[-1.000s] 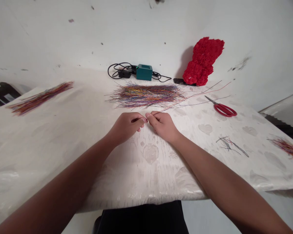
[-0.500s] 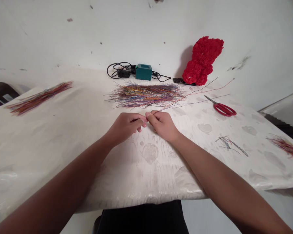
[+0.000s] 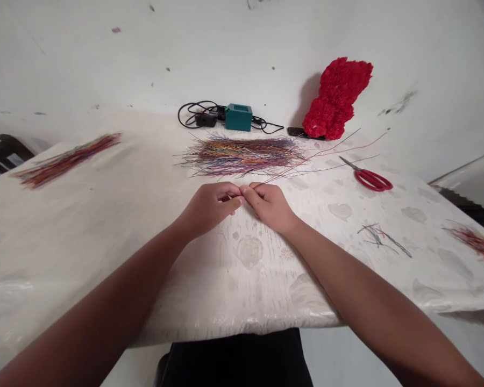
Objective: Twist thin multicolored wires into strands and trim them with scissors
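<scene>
My left hand [image 3: 210, 208] and my right hand [image 3: 272, 207] meet above the near middle of the table, fingertips touching. Thin coloured wires [image 3: 349, 138] run from my right hand's closed fingers toward the upper right, one dark and one reddish among them. Thumb and forefinger of my left hand are pinched against the right fingertips, where the wire ends seem to be; the fingers hide those ends. Just beyond both hands lies a large loose bundle of multicoloured wires [image 3: 242, 156].
Red-handled scissors [image 3: 371, 179] lie to the right, with wire scraps [image 3: 381, 239] nearer me. Further wire bundles lie at far left [image 3: 70, 160] and far right [image 3: 474, 242]. Along the wall stand a teal box [image 3: 238, 117] with black cables and a red ruffled object [image 3: 336, 99] by a dark phone-like slab.
My left thumb has shifted slightly right, closer to the right fingertips, and its fingers have curled in. My right hand keeps its grip on the wires, almost still.
</scene>
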Motion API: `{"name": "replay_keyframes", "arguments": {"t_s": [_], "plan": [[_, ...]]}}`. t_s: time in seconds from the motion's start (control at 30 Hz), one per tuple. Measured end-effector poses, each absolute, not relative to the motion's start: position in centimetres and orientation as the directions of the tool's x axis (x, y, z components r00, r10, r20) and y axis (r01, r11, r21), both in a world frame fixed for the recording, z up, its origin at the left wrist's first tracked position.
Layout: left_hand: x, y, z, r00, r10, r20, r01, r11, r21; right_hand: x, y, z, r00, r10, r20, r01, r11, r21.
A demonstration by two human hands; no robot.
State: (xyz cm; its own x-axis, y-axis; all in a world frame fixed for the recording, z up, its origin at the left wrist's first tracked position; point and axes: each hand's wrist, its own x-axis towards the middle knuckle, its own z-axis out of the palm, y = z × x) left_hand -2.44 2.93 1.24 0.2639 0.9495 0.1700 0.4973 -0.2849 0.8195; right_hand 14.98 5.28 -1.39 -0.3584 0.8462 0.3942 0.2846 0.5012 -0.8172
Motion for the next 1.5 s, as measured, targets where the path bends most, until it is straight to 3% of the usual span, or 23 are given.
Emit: {"name": "replay_keyframes", "arguments": {"t_s": [0.53, 1.03, 1.5], "plan": [[-2.76, 3.04, 1.01, 0.313, 0.926, 0.211, 0.456, -0.341, 0.822, 14.98, 5.0, -1.25, -0.386, 0.844, 0.372, 0.281, 0.492, -0.824], [-2.44, 3.05, 0.84, 0.314, 0.937, 0.154, 0.454, -0.291, 0.842, 15.03, 5.02, -1.32, -0.424, 0.865, 0.267, 0.129, 0.35, -0.928], [-2.26, 2.84, 1.07, 0.279, 0.932, 0.23, 0.438, -0.337, 0.833, 14.9, 5.06, -1.31, -0.386, 0.885, 0.262, 0.033, 0.297, -0.954]]}}
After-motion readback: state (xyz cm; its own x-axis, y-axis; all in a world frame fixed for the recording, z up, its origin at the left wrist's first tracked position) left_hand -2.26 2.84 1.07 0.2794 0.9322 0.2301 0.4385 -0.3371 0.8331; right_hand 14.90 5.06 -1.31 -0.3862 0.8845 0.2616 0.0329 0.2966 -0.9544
